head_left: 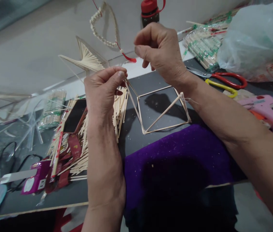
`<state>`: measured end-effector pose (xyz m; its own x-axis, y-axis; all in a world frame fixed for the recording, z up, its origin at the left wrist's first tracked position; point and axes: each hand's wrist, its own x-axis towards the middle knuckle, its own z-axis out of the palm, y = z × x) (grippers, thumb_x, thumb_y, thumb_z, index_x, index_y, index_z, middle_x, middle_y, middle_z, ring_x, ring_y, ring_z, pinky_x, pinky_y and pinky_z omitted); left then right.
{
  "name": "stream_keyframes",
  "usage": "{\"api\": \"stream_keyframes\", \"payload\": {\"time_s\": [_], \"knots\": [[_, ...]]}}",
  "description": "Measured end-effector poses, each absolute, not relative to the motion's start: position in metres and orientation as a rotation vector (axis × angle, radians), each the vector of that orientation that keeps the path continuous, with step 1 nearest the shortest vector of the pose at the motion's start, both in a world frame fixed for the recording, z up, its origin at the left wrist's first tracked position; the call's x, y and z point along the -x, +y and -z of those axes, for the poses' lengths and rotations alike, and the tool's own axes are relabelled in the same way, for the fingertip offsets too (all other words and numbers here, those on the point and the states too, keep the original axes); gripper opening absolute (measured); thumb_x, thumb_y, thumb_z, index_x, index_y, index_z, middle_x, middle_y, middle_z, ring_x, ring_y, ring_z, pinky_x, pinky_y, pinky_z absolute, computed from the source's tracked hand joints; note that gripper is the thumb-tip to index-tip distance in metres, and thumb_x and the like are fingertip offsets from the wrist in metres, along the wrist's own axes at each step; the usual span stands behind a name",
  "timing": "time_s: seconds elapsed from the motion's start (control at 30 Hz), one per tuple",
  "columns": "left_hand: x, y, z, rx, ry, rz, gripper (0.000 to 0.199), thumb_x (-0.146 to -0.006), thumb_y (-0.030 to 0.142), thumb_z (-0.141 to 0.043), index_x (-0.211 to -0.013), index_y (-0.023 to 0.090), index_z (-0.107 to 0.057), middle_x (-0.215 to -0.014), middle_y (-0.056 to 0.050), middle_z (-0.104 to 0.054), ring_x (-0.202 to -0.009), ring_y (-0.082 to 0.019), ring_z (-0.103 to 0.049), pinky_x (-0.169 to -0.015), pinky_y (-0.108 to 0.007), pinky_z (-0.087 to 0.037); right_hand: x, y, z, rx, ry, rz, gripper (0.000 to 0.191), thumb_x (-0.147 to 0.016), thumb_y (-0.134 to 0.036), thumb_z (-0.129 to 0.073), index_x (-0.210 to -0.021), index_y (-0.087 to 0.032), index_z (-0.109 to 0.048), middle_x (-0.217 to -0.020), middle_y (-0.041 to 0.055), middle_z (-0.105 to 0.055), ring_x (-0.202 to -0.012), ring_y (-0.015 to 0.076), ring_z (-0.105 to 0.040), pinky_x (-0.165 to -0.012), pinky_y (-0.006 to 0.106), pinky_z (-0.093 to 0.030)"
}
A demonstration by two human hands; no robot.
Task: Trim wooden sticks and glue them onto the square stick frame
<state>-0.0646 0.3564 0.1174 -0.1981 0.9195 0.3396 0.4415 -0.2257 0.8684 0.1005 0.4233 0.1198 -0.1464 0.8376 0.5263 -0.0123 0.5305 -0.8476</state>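
Note:
A frame of thin wooden sticks [166,128] stands on the dark table, with a square base and sticks slanting up at its left and right. My left hand [105,85] pinches the top ends where two of the left slanting sticks meet. Above the far side of the frame, my right hand [159,48] is raised apart from it. Its thumb and fingers are curled together, and whatever they hold, if anything, cannot be made out. Fine glue-like threads hang by the frame's right peak, near my right wrist.
Loose sticks [120,109] and a phone [75,116] lie at left. Scissors [230,80], a pink glue gun [269,112] and a plastic bag [254,38] are at right. A red-capped bottle [149,13] stands behind. Purple cloth [170,154] covers the near edge.

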Motion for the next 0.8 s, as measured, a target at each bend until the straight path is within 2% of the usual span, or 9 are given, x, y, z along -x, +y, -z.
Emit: {"api": "stream_keyframes", "payload": {"time_s": [0.07, 0.23, 0.33, 0.47, 0.63, 0.8], "knots": [[0.063, 0.356, -0.118, -1.602, 1.549, -1.446, 0.015, -0.076, 0.037, -0.071, -0.083, 0.024, -0.072, -0.072, 0.003, -0.070, -0.066, -0.015, -0.066, -0.048, -0.026, -0.041, -0.103, 0.425, -0.121, 0.765, -1.593, -0.858, 0.015, -0.077, -0.010, -0.065, -0.074, -0.022, -0.057, -0.072, -0.0036, -0.063, -0.056, 0.0084, -0.058, -0.043, 0.018, -0.042], [0.060, 0.354, -0.121, -1.563, 1.462, -1.509, 0.005, -0.074, 0.024, -0.070, -0.075, 0.023, -0.075, -0.067, 0.001, -0.068, -0.057, -0.010, -0.060, -0.043, -0.023, -0.039, -0.115, 0.431, -0.130, 0.711, -1.668, -0.762, 0.015, -0.081, -0.010, -0.062, -0.071, -0.020, -0.056, -0.062, -0.0066, -0.058, -0.048, 0.0055, -0.053, -0.041, 0.018, -0.041], [0.061, 0.354, -0.121, -1.568, 1.440, -1.513, 0.006, -0.074, 0.025, -0.070, -0.074, 0.027, -0.076, -0.068, 0.001, -0.069, -0.058, -0.010, -0.061, -0.043, -0.023, -0.041, -0.126, 0.434, -0.139, 0.758, -1.686, -0.723, 0.016, -0.081, -0.004, -0.060, -0.074, -0.018, -0.057, -0.061, -0.0081, -0.057, -0.044, 0.0025, -0.048, -0.038, 0.016, -0.037], [0.063, 0.356, -0.119, -1.605, 1.442, -1.507, 0.003, -0.073, 0.033, -0.073, -0.074, 0.031, -0.075, -0.067, 0.002, -0.069, -0.059, -0.013, -0.064, -0.043, -0.025, -0.043, -0.141, 0.432, -0.154, 0.695, -1.632, -0.652, 0.018, -0.079, 0.000, -0.057, -0.071, -0.016, -0.061, -0.054, -0.0076, -0.054, -0.038, 0.0033, -0.043, -0.035, 0.020, -0.031], [0.061, 0.358, -0.119, -1.570, 1.418, -1.529, 0.004, -0.073, 0.027, -0.071, -0.073, 0.027, -0.076, -0.066, 0.000, -0.069, -0.057, -0.013, -0.062, -0.043, -0.026, -0.041, -0.156, 0.410, -0.167, 0.604, -1.624, -0.504, 0.009, -0.083, -0.012, -0.060, -0.077, -0.013, -0.067, -0.050, -0.0071, -0.049, -0.041, 0.0045, -0.041, -0.043, 0.019, -0.034], [0.062, 0.360, -0.118, -1.535, 1.407, -1.524, 0.005, -0.073, 0.024, -0.070, -0.073, 0.026, -0.075, -0.064, 0.000, -0.068, -0.055, -0.012, -0.061, -0.043, -0.024, -0.040, -0.165, 0.389, -0.168, 0.859, -1.799, -0.693, 0.013, -0.086, -0.032, -0.062, -0.090, -0.020, -0.065, -0.058, -0.0056, -0.051, -0.052, 0.0089, -0.054, -0.047, 0.019, -0.042]]}}
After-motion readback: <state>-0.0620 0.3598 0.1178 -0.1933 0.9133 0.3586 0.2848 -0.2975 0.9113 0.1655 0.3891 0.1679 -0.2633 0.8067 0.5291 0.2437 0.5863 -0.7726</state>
